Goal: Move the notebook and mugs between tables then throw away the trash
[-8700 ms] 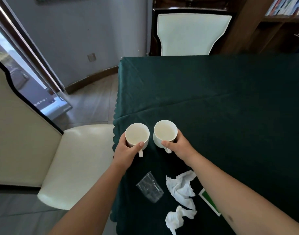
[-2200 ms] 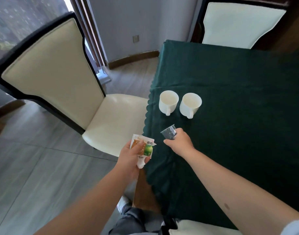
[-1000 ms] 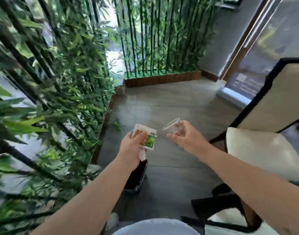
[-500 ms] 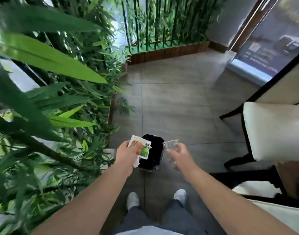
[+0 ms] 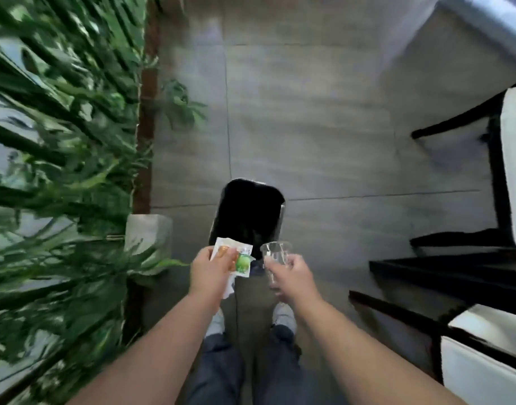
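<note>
Left hand (image 5: 211, 271) pinches packet (image 5: 236, 257), tissue tucked under; right hand (image 5: 291, 273) pinches clear cup (image 5: 274, 254) by wall; both just short of bin (image 5: 248, 211) rim. Featherlight, crushable trash; edge grips suffice

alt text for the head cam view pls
Seen from above, a left hand holds a snack packet and a right hand a clear plastic cup beside an open black bin on grey floor tiles.

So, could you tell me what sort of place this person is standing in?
Probably a restaurant or café dining area, though I can't be sure. A grey tiled floor runs beside a bamboo planter, cream-cushioned dark-framed chairs stand at the right, and a black bin sits ahead of the person.
</note>
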